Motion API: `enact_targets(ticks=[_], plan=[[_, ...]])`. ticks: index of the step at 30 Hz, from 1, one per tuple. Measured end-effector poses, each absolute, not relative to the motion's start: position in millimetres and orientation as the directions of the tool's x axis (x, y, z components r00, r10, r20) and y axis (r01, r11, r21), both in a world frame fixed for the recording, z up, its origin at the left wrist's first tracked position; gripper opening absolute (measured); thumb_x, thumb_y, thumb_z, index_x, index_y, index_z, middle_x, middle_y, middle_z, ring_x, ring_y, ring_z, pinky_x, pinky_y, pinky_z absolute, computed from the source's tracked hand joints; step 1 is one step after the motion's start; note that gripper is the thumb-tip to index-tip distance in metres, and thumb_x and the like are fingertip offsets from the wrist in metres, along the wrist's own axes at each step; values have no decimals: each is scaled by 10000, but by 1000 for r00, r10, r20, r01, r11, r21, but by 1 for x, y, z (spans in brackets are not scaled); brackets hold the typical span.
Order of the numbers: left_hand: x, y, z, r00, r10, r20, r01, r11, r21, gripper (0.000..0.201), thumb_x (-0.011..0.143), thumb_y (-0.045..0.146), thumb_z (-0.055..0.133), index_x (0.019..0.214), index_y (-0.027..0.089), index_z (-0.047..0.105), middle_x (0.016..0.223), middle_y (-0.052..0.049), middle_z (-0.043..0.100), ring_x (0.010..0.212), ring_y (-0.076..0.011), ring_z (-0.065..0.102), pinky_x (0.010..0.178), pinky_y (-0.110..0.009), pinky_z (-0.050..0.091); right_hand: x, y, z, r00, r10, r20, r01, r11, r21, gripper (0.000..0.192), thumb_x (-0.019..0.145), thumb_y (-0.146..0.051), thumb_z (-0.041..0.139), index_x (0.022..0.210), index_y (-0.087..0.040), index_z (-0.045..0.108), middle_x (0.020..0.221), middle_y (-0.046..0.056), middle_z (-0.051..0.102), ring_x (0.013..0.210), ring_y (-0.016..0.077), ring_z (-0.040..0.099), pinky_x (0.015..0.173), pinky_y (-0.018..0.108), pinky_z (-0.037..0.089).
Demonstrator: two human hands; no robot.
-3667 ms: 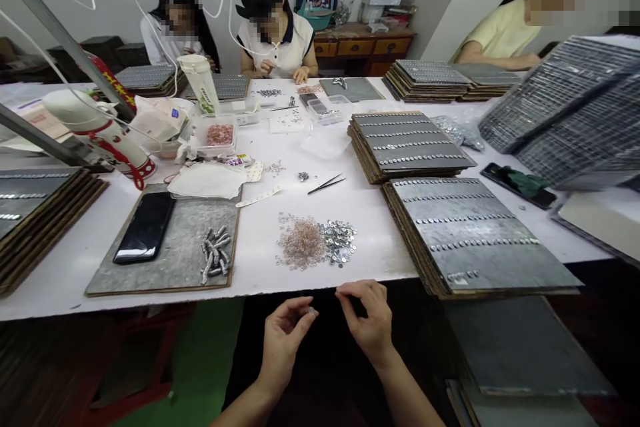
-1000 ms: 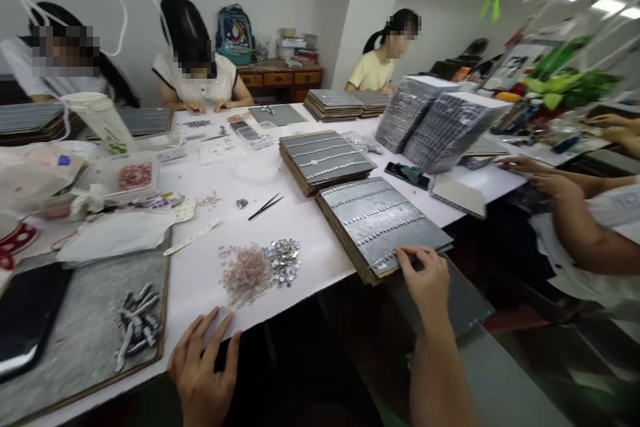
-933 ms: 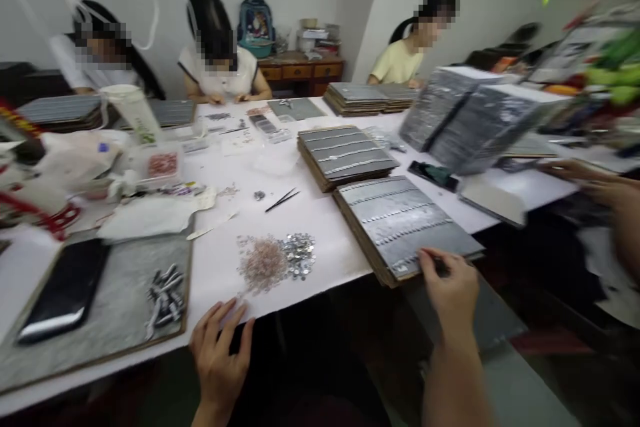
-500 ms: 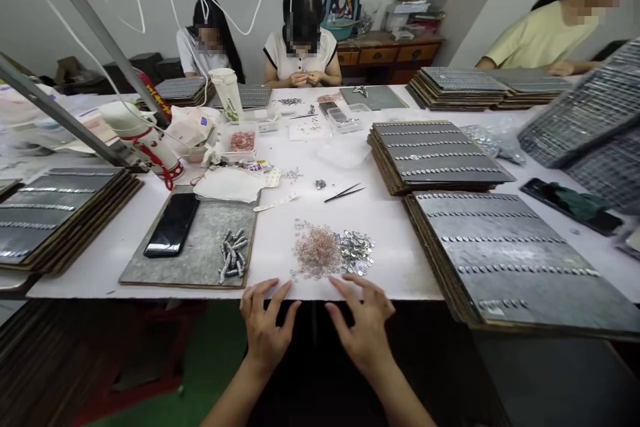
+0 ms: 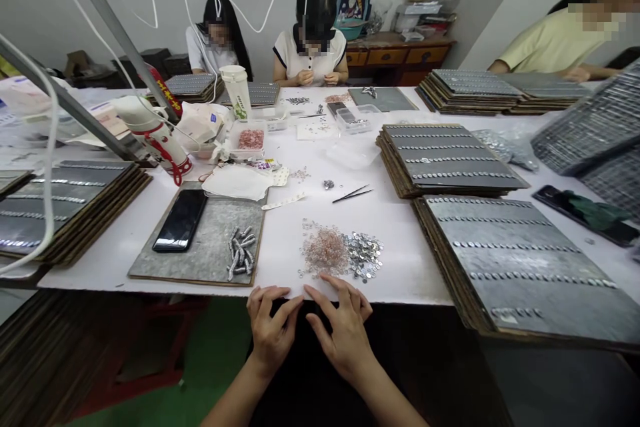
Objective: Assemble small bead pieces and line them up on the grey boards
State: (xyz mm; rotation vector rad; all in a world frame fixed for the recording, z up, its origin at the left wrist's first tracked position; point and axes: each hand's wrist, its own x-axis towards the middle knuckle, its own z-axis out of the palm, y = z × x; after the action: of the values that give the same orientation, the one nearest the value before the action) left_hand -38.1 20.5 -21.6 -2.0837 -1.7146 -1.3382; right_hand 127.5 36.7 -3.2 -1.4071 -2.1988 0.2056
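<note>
My left hand [image 5: 273, 330] rests at the front edge of the white table, fingers bent and slightly apart, with no object visible in it. Close beside it, my right hand [image 5: 343, 323] is open, its thumb apart from the index finger and its fingertips on the table edge. The two index fingertips nearly meet. Just beyond the right hand lie a pile of small pinkish clear rings [image 5: 325, 250] and an adjoining pile of small silvery discs [image 5: 364, 255]. Farther back are black tweezers [image 5: 353, 194] and a small dark metallic clump [image 5: 328, 184].
At left, a grey board [image 5: 145, 260] carries a phone [image 5: 180, 220] and several twisted silver pieces [image 5: 241, 253]. Stacked boards with rows of discs [image 5: 525, 253] stand at right. A white-and-red bottle [image 5: 155, 137] leans near a metal frame. Several people sit across the table.
Both hands have come closer together, the right moving left toward the left hand. The left hand's fingers are drawn in more. The whole view has shifted slightly.
</note>
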Motion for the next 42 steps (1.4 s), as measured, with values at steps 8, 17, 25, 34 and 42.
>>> enact_targets(ticks=[8,17,25,34,42], plan=[[-37,15,-21,0,726,688,809,-404,426,206,864,133,629,943,293,733,902,-42,672,898,-207,564,896,-423,425,138,33,-2,-299,889,347,733,447,-513,421,876,-391,573,1293,-345,535,1311,61,505,1181,272,454,920,426,394],[-25,5,-15,14,689,724,725,-506,467,229,854,116,639,958,296,733,852,-44,659,867,-203,547,819,-388,487,151,31,9,-336,898,285,647,439,-624,149,902,-319,548,913,-295,694,1190,45,579,1118,240,500,908,412,428],[-24,6,-19,28,702,712,736,-496,460,235,857,100,622,976,275,722,838,-46,665,855,-205,543,808,-387,477,150,33,6,-245,889,388,577,455,-678,111,874,-235,576,816,-263,667,1035,50,603,1023,223,520,870,390,453],[-87,20,-5,-223,581,783,894,-198,402,154,828,107,679,914,233,695,785,-22,669,782,-179,591,780,-366,463,153,36,-7,-211,874,437,580,472,-664,118,874,-332,574,810,-275,656,972,60,603,960,253,532,815,418,431],[-119,30,-2,-324,544,774,877,-135,462,85,852,164,670,928,202,683,830,-32,697,795,-176,656,766,-348,545,149,40,-11,-240,845,478,596,517,-615,140,885,-369,560,824,-279,647,972,58,608,945,265,532,804,418,386]])
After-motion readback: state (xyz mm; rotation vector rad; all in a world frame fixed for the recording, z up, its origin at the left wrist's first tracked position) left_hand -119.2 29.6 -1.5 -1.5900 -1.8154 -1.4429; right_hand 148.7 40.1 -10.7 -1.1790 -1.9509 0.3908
